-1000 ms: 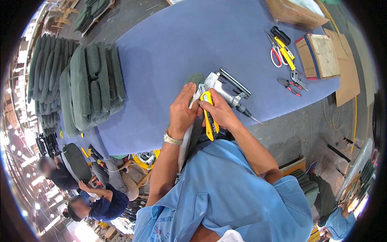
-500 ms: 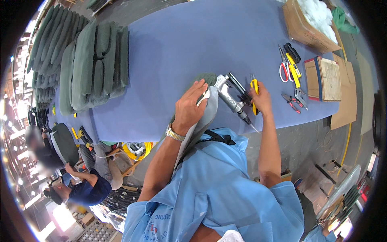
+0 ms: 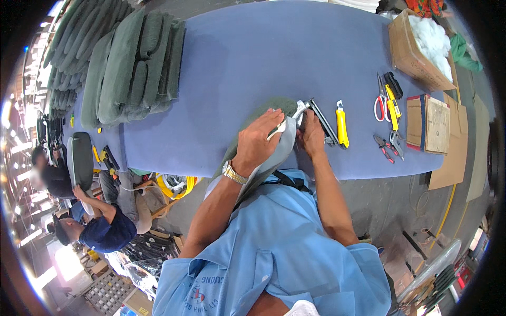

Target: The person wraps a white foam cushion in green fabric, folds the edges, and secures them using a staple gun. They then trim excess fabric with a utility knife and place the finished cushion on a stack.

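Resting now on table [image 3: 253,58]: yellow knife [image 3: 342,125], released.

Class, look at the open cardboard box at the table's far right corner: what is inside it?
The cardboard box holds fluffy white stuffing. Anything beneath that stuffing is covered.

Both forearms reach up from below; left hand [image 3: 256,141] lies flat, fingers spread, right hand [image 3: 312,134] curled shut close beside it.
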{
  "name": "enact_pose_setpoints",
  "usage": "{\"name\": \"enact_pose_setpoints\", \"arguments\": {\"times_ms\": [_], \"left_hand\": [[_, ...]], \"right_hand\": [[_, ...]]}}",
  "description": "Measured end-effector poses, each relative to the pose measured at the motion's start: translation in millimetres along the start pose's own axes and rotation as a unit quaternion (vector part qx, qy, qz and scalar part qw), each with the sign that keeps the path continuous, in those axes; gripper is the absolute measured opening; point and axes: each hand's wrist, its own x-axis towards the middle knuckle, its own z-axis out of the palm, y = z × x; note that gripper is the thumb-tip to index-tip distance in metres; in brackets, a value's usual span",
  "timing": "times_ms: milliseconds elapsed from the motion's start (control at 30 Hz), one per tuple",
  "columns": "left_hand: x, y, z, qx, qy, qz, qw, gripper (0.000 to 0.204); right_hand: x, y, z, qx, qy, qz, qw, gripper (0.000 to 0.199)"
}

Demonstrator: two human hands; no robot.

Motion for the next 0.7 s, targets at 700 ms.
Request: {"name": "enact_pose_setpoints", "arguments": {"times_ms": [700], "left_hand": [[2.5, -14.2, 5.1, -0.042, 0.013, 0.009, 0.999, 0.046]], "right_hand": [[-49.7, -102.7, -128.6, 0.271, 0.021, -0.107, 0.956, 0.055]]}}
